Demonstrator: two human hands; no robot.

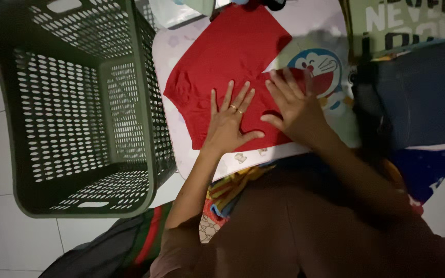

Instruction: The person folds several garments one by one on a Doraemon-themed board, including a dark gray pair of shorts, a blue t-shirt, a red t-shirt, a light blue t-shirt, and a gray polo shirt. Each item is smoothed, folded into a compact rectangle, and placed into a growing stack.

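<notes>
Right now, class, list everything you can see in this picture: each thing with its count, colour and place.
basket: one, dark green, perforated plastic, on the left on the tiled floor
red cloth: one, red, spread flat at centre on the sheet
sheet: one, pale with cartoon print, under the red cloth
dark clothes: a folded pile, dark blue, at right
left hand: one, two rings, flat on the red cloth
right hand: one, flat on the red cloth
</notes>
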